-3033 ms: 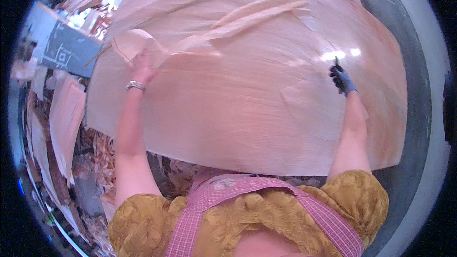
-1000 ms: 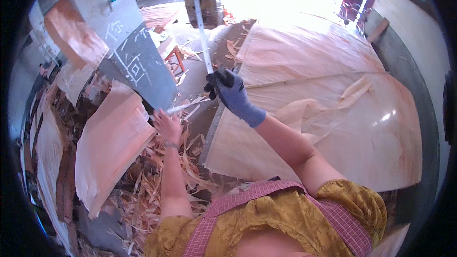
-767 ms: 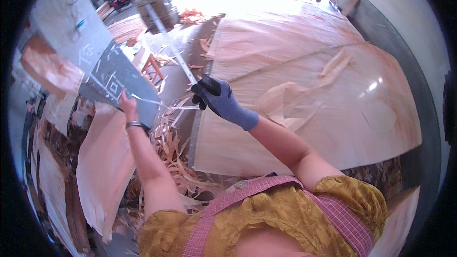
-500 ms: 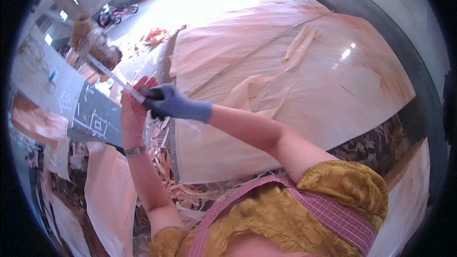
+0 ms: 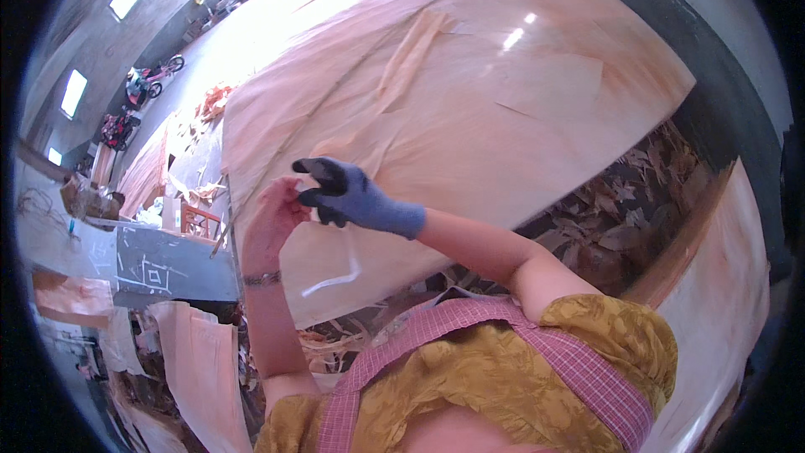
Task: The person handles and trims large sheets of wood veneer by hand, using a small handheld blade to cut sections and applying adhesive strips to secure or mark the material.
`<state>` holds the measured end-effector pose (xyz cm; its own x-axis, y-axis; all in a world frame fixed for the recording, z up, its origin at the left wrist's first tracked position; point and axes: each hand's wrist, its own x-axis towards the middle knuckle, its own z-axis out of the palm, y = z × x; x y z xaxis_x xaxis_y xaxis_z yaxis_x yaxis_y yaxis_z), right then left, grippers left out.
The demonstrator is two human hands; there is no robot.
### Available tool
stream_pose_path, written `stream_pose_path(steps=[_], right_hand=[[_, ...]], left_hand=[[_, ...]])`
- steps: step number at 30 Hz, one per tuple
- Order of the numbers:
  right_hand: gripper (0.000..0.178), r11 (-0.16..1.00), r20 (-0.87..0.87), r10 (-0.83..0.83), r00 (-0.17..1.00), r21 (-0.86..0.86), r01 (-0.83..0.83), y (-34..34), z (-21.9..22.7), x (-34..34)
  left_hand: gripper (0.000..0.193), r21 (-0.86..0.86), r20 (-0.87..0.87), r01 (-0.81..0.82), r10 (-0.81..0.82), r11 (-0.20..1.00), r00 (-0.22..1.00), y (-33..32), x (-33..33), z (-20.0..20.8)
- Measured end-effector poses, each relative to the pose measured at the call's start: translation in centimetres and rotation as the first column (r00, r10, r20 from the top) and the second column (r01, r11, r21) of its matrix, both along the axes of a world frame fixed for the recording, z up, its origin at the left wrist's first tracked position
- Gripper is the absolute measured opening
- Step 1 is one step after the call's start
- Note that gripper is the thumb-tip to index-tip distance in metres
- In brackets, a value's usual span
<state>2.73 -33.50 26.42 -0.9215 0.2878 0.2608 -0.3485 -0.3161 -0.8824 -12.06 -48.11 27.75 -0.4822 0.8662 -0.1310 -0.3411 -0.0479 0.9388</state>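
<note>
My bare left hand is raised over the near left part of a large pile of thin, pinkish wood veneer sheets. Its fingers are bent together, and what they pinch, if anything, is hidden. Against its fingertips is my right hand, in a blue-grey glove with dark fingers. The right thumb and forefinger stand apart while the lower fingers curl. A narrow white strip, like tape, dangles bent below the glove and seems held by those curled fingers. A loose folded veneer piece lies on top of the pile.
Veneer scraps litter the floor beyond the pile's right edge. More sheets lean at the lower right and lower left. A grey board with white marks stands at left. Motorbikes are parked farther back.
Both hands have come right, over the veneer pile. The white strip, earlier stretched from the left-hand equipment to my hands, now hangs loose below the glove. My view has turned left.
</note>
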Motion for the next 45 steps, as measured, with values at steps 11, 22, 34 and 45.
stream_pose_path(steps=[11, 22, 34, 45], right_hand=[[0.04, 0.936, 0.338, -0.314, 0.887, -0.045, 0.349, 17.9, -7.6, 15.6], [0.022, 0.853, 0.7, -0.392, 0.597, 0.033, 0.521, 45.0, -23.1, 23.5], [0.016, 0.876, 0.794, -0.269, 0.545, -0.034, 0.481, 53.3, -27.0, 19.3], [0.017, 0.361, 0.212, -0.812, 0.544, 0.915, 0.181, 60.7, -26.7, 18.6]], left_hand=[[0.018, -0.413, -0.368, 0.256, -0.417, 0.874, 0.831, 26.7, 11.2, -3.9], [0.027, -0.408, -0.697, -0.114, -0.228, 0.906, 0.68, 59.7, 10.1, -25.4], [0.023, -0.089, -0.984, -0.487, -0.002, 0.869, 0.177, 63.6, 10.4, -29.8], [0.04, -0.288, -0.942, -0.249, -0.321, 0.925, -0.101, 58.8, 16.0, -29.4]])
